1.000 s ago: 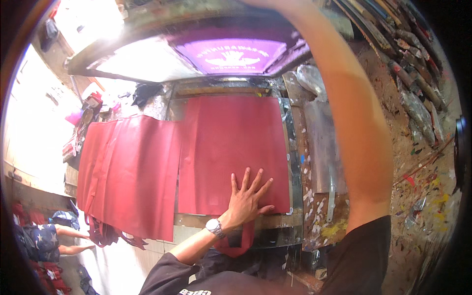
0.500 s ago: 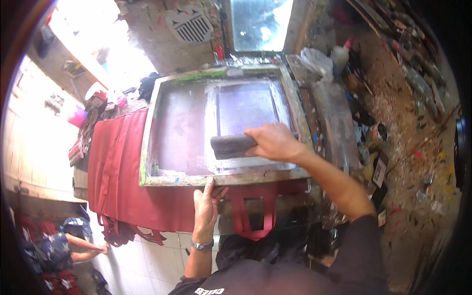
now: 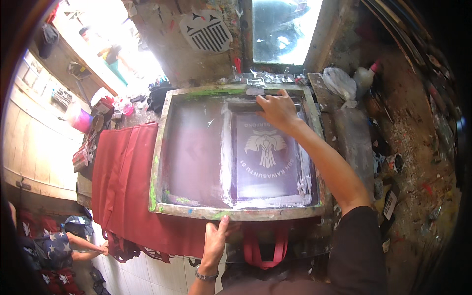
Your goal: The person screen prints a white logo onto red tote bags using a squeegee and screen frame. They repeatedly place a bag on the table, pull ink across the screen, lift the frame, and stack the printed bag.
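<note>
A wooden-framed printing screen (image 3: 236, 213) lies over red fabric bags, with a pale bird emblem and white smears on its mesh. My right hand (image 3: 275, 108) is closed on a dark squeegee (image 3: 242, 105) at the far end of the mesh, partly hiding it. My left hand (image 3: 215, 238) grips the screen's front edge, thumb on top and fingers underneath. A stack of red bags (image 3: 118, 182) spreads out to the left of the screen, and red straps (image 3: 280, 248) hang below the front edge.
Cluttered bench at left with a pink-purple tub (image 3: 78, 118); plastic bag (image 3: 339, 86) and bottle (image 3: 365, 78) at back right; striped stencil (image 3: 205, 33) beside a window (image 3: 280, 29); long sticks at far right. Another person's bare legs (image 3: 83, 248) show at lower left.
The screen, earlier raised, came down over the bags. My left hand moved from lying on the fabric to the frame's edge; my right hand moved the squeegee from mid-mesh to the far end.
</note>
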`<state>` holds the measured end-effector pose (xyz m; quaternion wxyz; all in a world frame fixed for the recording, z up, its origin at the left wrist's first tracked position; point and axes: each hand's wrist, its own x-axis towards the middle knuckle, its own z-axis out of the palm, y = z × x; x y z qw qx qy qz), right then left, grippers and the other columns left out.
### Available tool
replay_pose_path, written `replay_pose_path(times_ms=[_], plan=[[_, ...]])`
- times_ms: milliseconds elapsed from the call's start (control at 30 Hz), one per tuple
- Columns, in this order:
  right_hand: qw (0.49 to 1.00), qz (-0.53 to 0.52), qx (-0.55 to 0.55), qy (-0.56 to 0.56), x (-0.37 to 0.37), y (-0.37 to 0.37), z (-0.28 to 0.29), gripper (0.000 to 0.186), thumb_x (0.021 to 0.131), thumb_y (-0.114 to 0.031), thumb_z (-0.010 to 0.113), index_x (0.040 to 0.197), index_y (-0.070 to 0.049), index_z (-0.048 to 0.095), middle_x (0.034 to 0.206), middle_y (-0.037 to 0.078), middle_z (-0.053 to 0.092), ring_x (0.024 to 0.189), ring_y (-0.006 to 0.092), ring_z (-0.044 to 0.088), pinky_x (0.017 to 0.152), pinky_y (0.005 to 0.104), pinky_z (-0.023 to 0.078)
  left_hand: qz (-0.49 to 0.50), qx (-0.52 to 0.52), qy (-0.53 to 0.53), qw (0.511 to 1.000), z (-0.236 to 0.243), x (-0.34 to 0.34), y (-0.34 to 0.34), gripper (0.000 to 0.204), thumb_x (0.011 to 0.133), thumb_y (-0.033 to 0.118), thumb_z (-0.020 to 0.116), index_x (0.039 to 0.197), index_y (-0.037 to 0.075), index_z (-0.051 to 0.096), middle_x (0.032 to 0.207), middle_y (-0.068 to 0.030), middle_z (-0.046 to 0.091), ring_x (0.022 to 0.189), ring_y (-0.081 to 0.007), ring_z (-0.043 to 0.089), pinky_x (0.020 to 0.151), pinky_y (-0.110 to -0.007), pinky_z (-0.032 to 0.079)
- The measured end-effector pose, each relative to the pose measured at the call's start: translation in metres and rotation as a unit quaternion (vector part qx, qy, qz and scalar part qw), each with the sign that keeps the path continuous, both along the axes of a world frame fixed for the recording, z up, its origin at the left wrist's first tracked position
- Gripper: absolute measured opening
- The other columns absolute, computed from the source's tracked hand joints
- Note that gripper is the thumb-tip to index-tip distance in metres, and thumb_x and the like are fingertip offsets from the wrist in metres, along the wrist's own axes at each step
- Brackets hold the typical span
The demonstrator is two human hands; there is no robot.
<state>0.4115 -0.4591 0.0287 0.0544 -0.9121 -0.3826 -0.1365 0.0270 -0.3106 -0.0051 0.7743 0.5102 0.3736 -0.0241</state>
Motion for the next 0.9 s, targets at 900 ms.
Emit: replay_pose_path(times_ms=[900], plan=[[0.982,0.047,-0.031,0.18,-0.134,-0.039,0.022,0.016,0.09,-0.016,0.07,0.103,-0.011,0.062,0.08,0.009,0.071,0.072,0.0302,0.075,0.064,0.0446,0.057,-0.097,0.025,0.121,0.988,0.013,0.006,0.016,0.048,0.108,0.037,0.065,0.104,-0.001,0.036,0.101,-0.0314,0.072,0.089,-0.0346,0.079,0.074,-0.037,0.063]])
